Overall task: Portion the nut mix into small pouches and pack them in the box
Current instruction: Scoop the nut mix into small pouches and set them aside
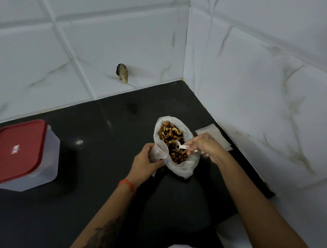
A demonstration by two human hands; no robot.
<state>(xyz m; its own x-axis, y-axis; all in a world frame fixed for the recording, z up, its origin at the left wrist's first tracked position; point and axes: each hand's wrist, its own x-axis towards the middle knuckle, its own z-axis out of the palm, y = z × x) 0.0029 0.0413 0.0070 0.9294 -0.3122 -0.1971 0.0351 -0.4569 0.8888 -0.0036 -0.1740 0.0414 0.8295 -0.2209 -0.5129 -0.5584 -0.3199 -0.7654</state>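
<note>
A: Head view: we are seeing the right hand [206,147] closing around the handle of a small white spoon [180,146], whose bowl is sitting just above the nut mix [170,136], or perhaps touching it; we cannot tell which.

B: And we are seeing the left hand [147,162] wrapping around a small clear pouch [160,150], its mouth gaping open and tilting toward the spoon. We cannot tell whether anything is inside it.

A: The pouch is touching the left rim of the white plastic bag [186,166] that is holding the nut mix. That bag is standing open on the dark tabletop [104,140], between the two hands.

B: Just beyond the right hand, we are noticing a few flat pouches [213,133] lying near the wall corner.

A: Well apart on the left, the box [36,165] is sitting on the tabletop with its red lid [17,149] covering it.

B: We are also seeing an orange thread band [126,184] circling the left wrist, and a rough hole [122,72] showing in the white tiled wall [64,62] behind.
</note>
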